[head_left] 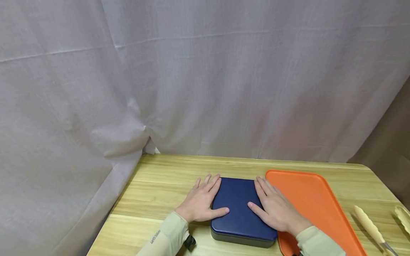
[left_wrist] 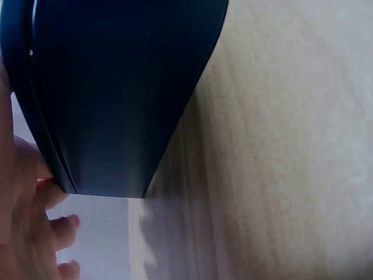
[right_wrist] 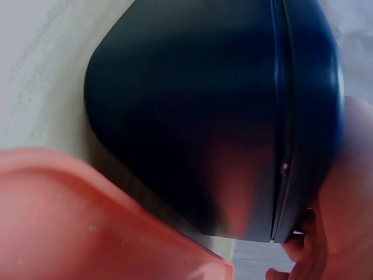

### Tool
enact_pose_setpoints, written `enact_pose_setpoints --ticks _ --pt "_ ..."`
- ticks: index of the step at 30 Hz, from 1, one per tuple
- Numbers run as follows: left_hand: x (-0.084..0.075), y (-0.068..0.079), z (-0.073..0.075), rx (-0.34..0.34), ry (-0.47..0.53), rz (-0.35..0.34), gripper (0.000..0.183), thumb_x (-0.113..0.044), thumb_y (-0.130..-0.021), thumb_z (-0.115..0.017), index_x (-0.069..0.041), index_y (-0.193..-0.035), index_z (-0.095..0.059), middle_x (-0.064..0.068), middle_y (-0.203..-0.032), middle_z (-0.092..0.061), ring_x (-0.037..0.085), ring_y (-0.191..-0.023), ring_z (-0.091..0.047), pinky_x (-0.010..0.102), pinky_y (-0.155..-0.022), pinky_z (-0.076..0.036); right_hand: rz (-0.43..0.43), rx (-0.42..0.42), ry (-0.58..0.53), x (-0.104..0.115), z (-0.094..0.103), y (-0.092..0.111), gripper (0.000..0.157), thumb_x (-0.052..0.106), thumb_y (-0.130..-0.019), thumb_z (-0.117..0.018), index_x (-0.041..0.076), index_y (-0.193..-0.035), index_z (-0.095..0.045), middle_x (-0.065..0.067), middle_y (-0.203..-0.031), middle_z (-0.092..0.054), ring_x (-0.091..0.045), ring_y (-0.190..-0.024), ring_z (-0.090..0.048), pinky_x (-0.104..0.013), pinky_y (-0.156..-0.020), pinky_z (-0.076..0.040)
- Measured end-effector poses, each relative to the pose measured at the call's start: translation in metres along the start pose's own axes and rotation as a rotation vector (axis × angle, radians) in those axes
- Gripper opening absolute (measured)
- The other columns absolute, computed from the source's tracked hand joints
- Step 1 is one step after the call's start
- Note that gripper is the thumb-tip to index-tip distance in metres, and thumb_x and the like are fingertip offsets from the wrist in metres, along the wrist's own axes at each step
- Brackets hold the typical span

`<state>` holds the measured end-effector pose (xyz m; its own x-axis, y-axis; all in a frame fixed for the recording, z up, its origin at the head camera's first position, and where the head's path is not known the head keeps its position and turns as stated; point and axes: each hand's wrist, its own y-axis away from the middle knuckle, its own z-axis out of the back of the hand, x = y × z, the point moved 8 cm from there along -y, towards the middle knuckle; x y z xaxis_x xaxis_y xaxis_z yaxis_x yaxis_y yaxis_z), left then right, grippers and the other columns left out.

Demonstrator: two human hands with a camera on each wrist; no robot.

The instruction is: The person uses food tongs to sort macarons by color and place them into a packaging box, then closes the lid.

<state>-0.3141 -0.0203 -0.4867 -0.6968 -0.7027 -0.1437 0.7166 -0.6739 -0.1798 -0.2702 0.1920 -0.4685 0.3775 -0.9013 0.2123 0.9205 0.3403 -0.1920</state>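
A dark blue lidded box (head_left: 237,202) with rounded corners stands on the wooden table, its lid sitting on a darker base. My left hand (head_left: 202,202) rests on the lid's left edge, fingers straight and spread, thumb over the top. On the opposite edge lies my right hand (head_left: 275,209), its fingers extended forward and its thumb also on the lid. The left wrist view shows the box's side wall (left_wrist: 116,99) and the thin seam under the lid. In the right wrist view, the other side wall (right_wrist: 186,111) has a reddish reflection. The box's inside is hidden.
An orange tray (head_left: 310,199) lies close along the box's right side, partly under my right forearm. Farther right are tongs with cream scalloped tips (head_left: 368,224), cut off by the frame. A grey curtain (head_left: 205,89) hangs behind the wooden table (head_left: 144,199) and along its left.
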Motion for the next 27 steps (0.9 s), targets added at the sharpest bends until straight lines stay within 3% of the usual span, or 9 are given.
enact_pose_setpoints --ticks 7,21,27 --pt "-0.002 0.000 0.004 -0.005 -0.048 -0.001 0.105 -0.084 -0.096 -0.035 -0.008 -0.168 -0.023 0.009 -0.175 -0.022 0.037 -0.157 -0.030 0.066 -0.127 -0.024 0.026 -0.002 0.004 0.003 0.003 -0.004 0.083 0.056 -0.110 -0.044 -0.010 -0.159 -0.035 -0.030 -0.167 -0.028 -0.048 -0.154 -0.028 -0.067 -0.121 -0.035" --pt "-0.003 0.004 0.001 0.015 0.065 0.026 0.107 -0.083 -0.097 -0.034 -0.009 -0.169 -0.008 0.005 -0.178 0.000 0.037 -0.161 -0.014 0.063 -0.130 -0.016 -0.007 0.002 -0.016 -0.001 0.004 0.000 0.084 0.058 -0.109 -0.043 -0.006 -0.162 -0.032 -0.025 -0.171 -0.023 -0.046 -0.157 -0.021 -0.072 -0.121 -0.027" --pt "-0.018 0.017 0.008 -0.012 0.060 -0.016 0.107 -0.083 -0.097 -0.035 -0.007 -0.169 -0.013 0.007 -0.177 -0.002 0.036 -0.161 -0.013 0.065 -0.129 -0.020 0.011 -0.007 0.015 0.011 0.007 0.016 0.083 0.061 -0.109 -0.042 -0.003 -0.161 -0.036 -0.023 -0.169 -0.029 -0.046 -0.157 -0.023 -0.071 -0.120 -0.032"
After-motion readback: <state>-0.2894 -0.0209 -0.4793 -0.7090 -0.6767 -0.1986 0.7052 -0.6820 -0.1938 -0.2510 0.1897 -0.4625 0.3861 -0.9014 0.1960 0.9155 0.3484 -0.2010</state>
